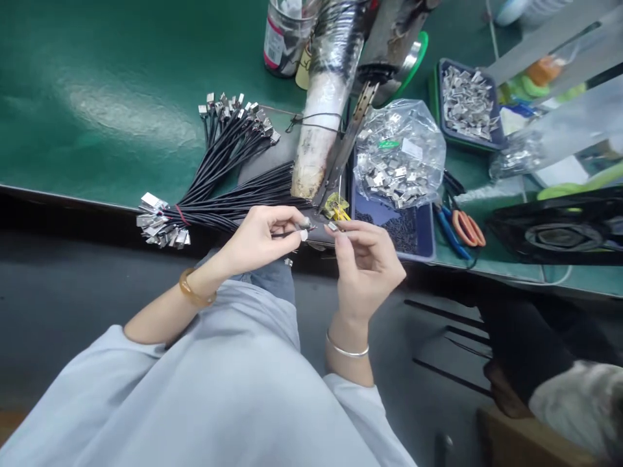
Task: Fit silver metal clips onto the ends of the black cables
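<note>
My left hand (260, 239) is closed in a pinch on the end of a black cable (292, 230) with a metal plug tip. My right hand (366, 263) pinches a small metal shell (333, 226) right beside that tip; the two almost touch. Both hands hover at the front edge of the green bench (97, 97). Just above them lies a fanned bundle of black cables (228, 175) with metal plugs on both ends, tied with a red band.
A clear bag of metal shells (399, 155) sits in a blue tray (418, 237). Another tray of shells (467, 104) is behind it. Orange-handled scissors (464, 227), a wrapped machine arm (326, 97), a jar (285, 35) and a black fan (555, 227) stand around.
</note>
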Tool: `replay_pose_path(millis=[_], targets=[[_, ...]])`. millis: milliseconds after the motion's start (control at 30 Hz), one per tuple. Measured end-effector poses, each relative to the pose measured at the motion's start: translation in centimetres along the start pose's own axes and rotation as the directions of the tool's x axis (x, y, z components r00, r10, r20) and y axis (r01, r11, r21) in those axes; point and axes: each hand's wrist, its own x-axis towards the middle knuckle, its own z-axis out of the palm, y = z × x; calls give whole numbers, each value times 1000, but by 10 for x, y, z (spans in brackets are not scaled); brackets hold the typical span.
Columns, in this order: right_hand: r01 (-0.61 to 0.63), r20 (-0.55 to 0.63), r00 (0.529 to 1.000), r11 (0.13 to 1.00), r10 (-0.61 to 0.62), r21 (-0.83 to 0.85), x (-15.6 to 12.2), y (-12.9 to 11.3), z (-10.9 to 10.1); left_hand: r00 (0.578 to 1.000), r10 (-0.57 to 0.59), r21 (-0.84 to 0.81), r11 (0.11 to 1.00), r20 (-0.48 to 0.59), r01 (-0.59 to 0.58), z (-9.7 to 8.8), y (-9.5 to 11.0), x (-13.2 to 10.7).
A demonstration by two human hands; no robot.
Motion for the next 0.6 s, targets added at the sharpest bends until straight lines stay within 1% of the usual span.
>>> replay_pose_path(millis=[133,233,333,400,500,600], targets=[[-61,94,994,998,57,33,1,2,2,1000,-5,-12,1000,-19,5,1,1,1],[-79,103,992,995,73,58,3,6,4,1000,2,-13,1000,-20,-2,0,2,2],[-99,92,992,990,91,96,4,11,5,999,11,8,1000,32,-12,-3,4,3],[-110,118,988,987,96,119,5,13,5,996,19,51,998,87,-23,-6,5,4],[-113,176,980,985,90,129,5,14,6,987,52,130,989,153,-72,-9,5,5],[-95,183,980,989,74,111,4,15,7,978,89,182,976,188,-123,-9,3,7]])
